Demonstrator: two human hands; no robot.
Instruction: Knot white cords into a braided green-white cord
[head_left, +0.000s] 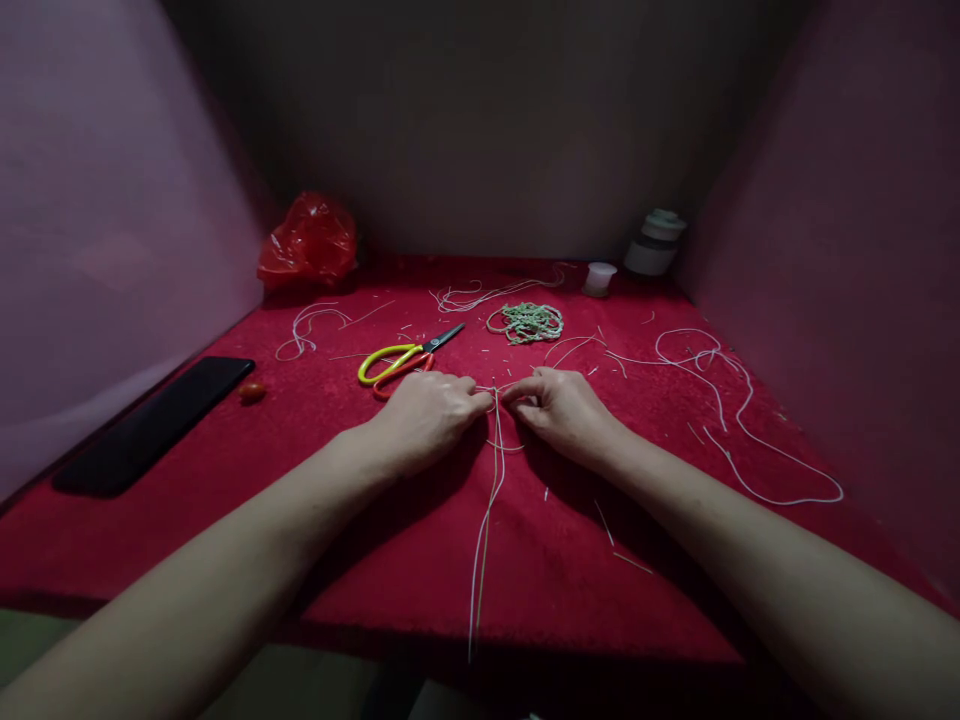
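Both hands rest on the red cloth [225,500] near its middle, fingertips almost meeting. My left hand [427,415] is closed, pinching thin white cords [486,520] at its fingertips. My right hand [559,410] is closed too, pinching the same cords from the other side. The cords cross between the fingertips and trail toward me over the cloth's front edge. Yellow-handled scissors [401,360] lie just beyond my left hand.
A green-white cord bundle [529,322] lies behind the hands. Loose white cords [739,420] loop at the right, more at the back [480,295] and left [307,330]. A black phone [154,420], small orange object [252,392], red bag [309,242], white cup [599,278] and spool [655,243].
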